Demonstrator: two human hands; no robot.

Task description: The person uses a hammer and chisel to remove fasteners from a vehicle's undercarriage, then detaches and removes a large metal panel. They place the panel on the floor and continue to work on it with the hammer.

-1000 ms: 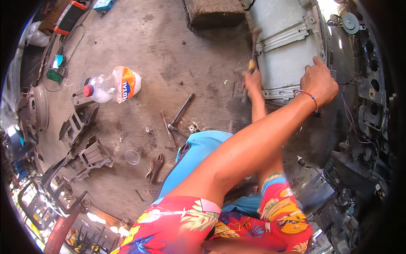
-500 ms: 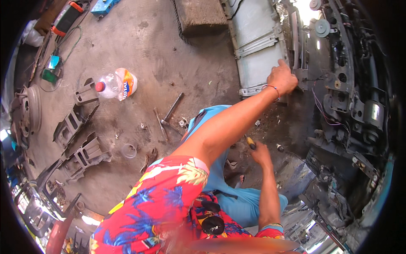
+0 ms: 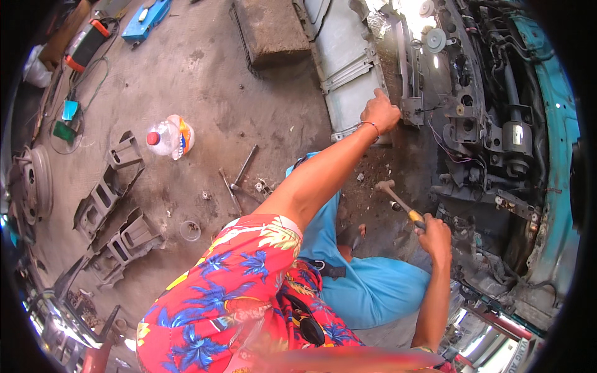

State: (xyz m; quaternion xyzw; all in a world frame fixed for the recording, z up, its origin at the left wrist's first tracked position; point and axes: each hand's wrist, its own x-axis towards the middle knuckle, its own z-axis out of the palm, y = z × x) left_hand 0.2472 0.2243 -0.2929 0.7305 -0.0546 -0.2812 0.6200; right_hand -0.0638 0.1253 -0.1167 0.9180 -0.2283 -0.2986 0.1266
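My left hand (image 3: 380,112) reaches out on a floral-sleeved arm and grips the lower edge of a grey metal panel (image 3: 348,68) lying on the ground by the car's front. My right hand (image 3: 435,239) is lower and to the right, closed around the yellow-and-black handle of a hammer (image 3: 398,200). The hammer's head points up-left, above dirty ground beside my blue-trousered legs (image 3: 373,286). The hammer is not touching the panel.
The stripped front of a teal car (image 3: 497,130) with exposed wiring fills the right side. On the concrete floor lie a red-capped plastic bottle (image 3: 166,137), wrenches (image 3: 239,180), black brackets (image 3: 106,193), a small ring (image 3: 189,230), a brake drum (image 3: 34,183) and a block (image 3: 270,31).
My right hand has come down with the hammer from beside the panel to low near my knee. My left hand stays on the panel's edge. The view has shifted.
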